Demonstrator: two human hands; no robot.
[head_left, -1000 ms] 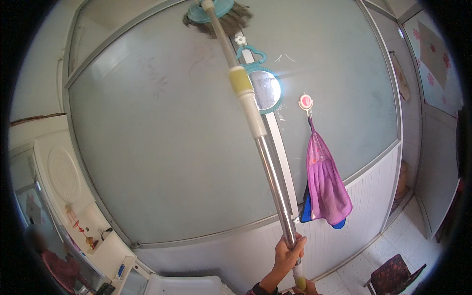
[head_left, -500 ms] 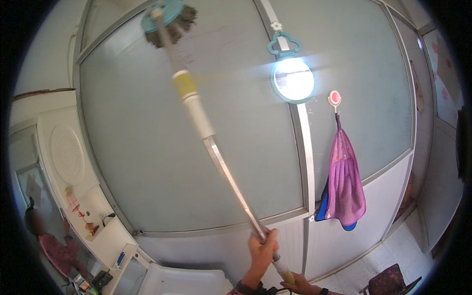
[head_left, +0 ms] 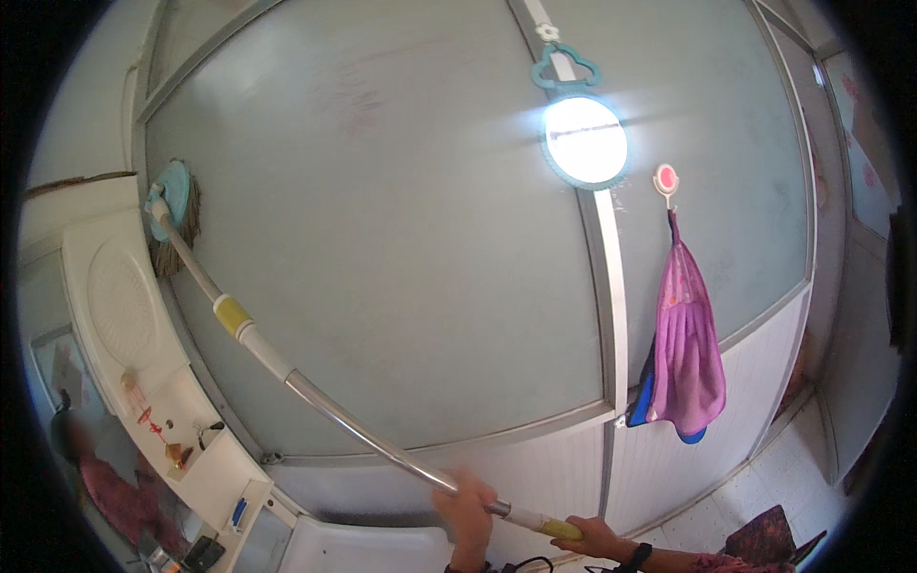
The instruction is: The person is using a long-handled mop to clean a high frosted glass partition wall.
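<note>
Both of my hands hold a long-handled mop [head_left: 349,421], its silver pole slanting from lower right to upper left. My left hand [head_left: 465,506], slightly blurred, is wrapped round the lower pole. Nearer the end, my right hand [head_left: 597,538] grips the yellow-green part of the handle, a dark band on its wrist. At the far end, the round light-blue mop head [head_left: 172,202] with grey-brown strands lies at the left edge of the frosted glass panel [head_left: 401,258], by its metal frame. Whether the strands press on the glass is hard to tell.
A bright round mirror [head_left: 586,143] with a blue rim hangs on the frame's upright. Right of it, a purple cloth [head_left: 688,353] hangs from a hook. A white cabinet [head_left: 122,296] with small shelves and a mirror stands left; a white basin [head_left: 363,549] sits below the panel.
The mop head has swung from the top of the panel down and left to its left edge. The pole now lies flatter, and both hands have shifted with it, still gripping.
</note>
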